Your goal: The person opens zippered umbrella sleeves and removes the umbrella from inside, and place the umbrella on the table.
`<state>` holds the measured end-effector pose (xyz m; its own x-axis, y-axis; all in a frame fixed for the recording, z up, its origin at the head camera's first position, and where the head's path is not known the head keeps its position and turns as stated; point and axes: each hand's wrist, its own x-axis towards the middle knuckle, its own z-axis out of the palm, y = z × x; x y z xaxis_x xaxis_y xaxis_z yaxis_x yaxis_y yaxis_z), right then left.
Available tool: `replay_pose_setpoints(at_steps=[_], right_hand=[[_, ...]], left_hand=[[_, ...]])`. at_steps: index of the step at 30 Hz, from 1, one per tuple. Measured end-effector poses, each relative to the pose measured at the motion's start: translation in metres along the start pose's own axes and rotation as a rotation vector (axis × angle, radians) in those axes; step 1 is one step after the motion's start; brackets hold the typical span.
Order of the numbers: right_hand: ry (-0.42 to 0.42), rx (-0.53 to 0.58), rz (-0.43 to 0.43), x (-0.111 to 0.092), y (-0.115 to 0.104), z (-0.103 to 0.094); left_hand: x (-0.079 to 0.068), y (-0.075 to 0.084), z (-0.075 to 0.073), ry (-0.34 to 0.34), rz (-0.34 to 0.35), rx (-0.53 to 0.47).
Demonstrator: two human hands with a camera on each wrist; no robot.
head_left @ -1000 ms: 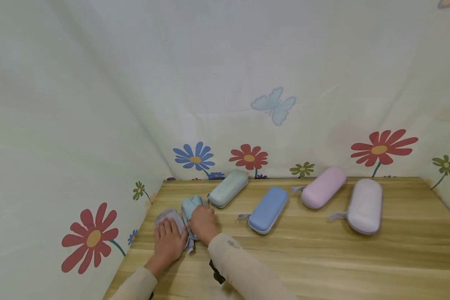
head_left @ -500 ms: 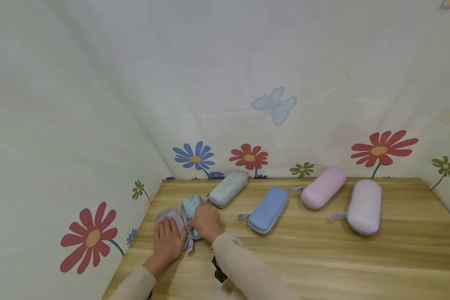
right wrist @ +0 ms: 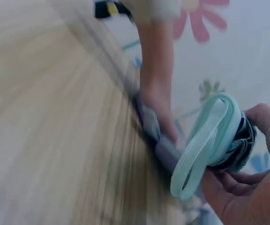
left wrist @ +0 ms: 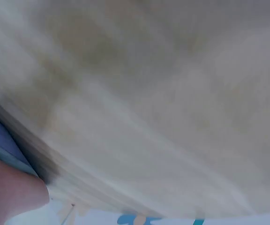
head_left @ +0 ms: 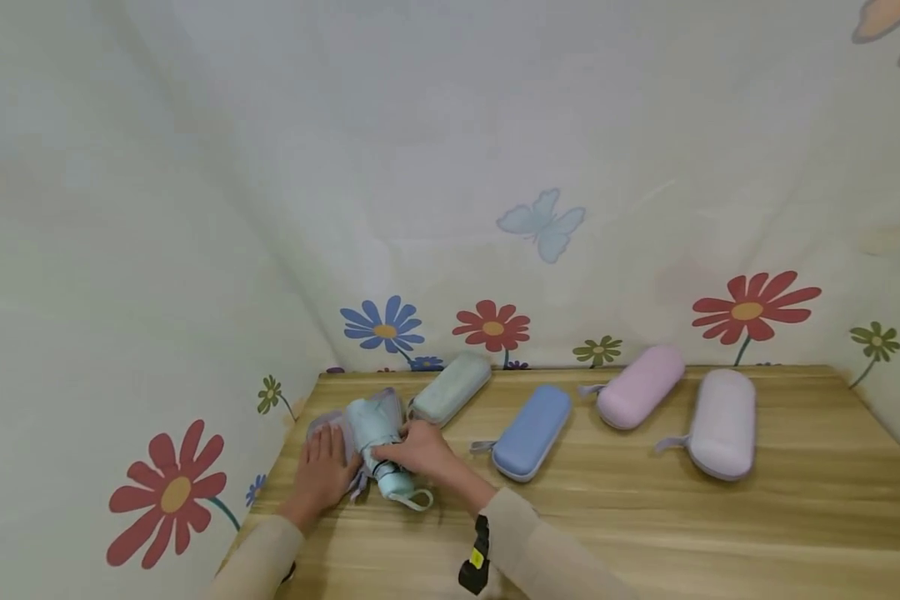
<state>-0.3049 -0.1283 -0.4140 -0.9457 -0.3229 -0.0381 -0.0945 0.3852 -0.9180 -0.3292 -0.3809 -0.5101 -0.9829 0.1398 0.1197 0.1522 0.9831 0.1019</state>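
Observation:
My right hand [head_left: 429,452] grips a folded pale teal compact umbrella [head_left: 371,423], thumb on one side and fingers on the other. The umbrella's handle end and white-teal wrist strap [head_left: 422,500] point toward me; in the right wrist view the strap [right wrist: 196,157] loops off the handle. Under and behind it lies an unzipped grey-lavender case [head_left: 392,403], spread in two halves. My left hand [head_left: 324,471] rests flat on the case's left half, fingers straight. At the left wrist view's lower left corner, part of the left hand [left wrist: 13,194] shows beside the case's edge [left wrist: 3,140].
Closed zip cases lie to the right on the wooden table [head_left: 607,517]: a pale green one [head_left: 452,387] close to the open case, then blue [head_left: 532,432], pink [head_left: 641,387] and whitish-lavender [head_left: 723,425]. A flower-printed curtain [head_left: 435,167] encloses the table's back and sides.
The right hand has drawn the umbrella up out of the case's right half, toward me, so its handle and strap now show. The left hand stays on the case. The view has tilted slightly.

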Motion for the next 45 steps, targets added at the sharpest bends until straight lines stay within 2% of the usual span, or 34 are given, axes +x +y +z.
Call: replay_pose_setpoints(at_steps=[4, 6, 8, 10, 12, 14, 16, 19, 23, 28, 31, 33, 36, 38, 40, 42, 45], right_hand=[[-0.122, -0.028, -0.042, -0.026, -0.010, 0.001], [-0.167, -0.069, -0.058, -0.039, -0.013, 0.001], [-0.190, -0.175, -0.075, -0.049, -0.013, 0.004], [-0.201, -0.328, -0.083, -0.059, -0.012, 0.007], [-0.209, -0.502, -0.078, -0.067, -0.008, 0.013], [-0.225, -0.648, -0.070, -0.073, -0.004, 0.019], [-0.245, -0.723, -0.056, -0.075, -0.001, 0.025], [-0.244, -0.727, -0.055, -0.072, 0.004, 0.032], [-0.206, -0.623, -0.058, -0.062, 0.008, 0.040], [-0.152, -0.522, -0.010, -0.050, 0.012, 0.051], [-0.126, -0.499, 0.005, -0.045, 0.013, 0.056], [-0.124, -0.481, 0.008, -0.042, 0.015, 0.057], [-0.148, -0.447, 0.002, -0.039, 0.016, 0.052], [-0.206, -0.384, -0.001, -0.040, 0.016, 0.040], [-0.260, -0.371, -0.032, -0.044, 0.015, 0.023], [-0.291, -0.387, -0.085, -0.050, 0.016, 0.002], [-0.271, -0.477, -0.190, -0.060, 0.022, -0.028]], left_hand=[[0.003, -0.006, -0.011, 0.048, 0.124, -0.001], [0.008, -0.007, -0.013, 0.032, 0.140, -0.019], [0.015, -0.007, -0.015, -0.026, 0.113, -0.073], [0.022, -0.009, -0.013, -0.103, 0.052, -0.093], [0.027, -0.011, -0.011, -0.169, -0.008, -0.078], [0.031, -0.017, -0.006, -0.195, -0.033, -0.047], [0.035, -0.021, -0.003, -0.194, -0.033, -0.030], [0.043, -0.027, -0.001, -0.197, -0.022, -0.031], [0.050, -0.029, -0.001, -0.227, -0.016, -0.049], [0.052, -0.030, -0.004, -0.293, -0.041, -0.066], [0.052, -0.028, -0.005, -0.277, -0.023, -0.052], [0.051, -0.024, -0.008, -0.234, 0.026, -0.006], [0.052, -0.012, -0.022, -0.148, 0.095, 0.066], [0.054, 0.000, -0.038, -0.103, 0.128, 0.097], [0.053, 0.015, -0.051, -0.068, 0.135, 0.106], [0.046, 0.034, -0.067, -0.120, 0.132, 0.104], [0.022, 0.068, -0.086, -0.245, 0.071, 0.056]])
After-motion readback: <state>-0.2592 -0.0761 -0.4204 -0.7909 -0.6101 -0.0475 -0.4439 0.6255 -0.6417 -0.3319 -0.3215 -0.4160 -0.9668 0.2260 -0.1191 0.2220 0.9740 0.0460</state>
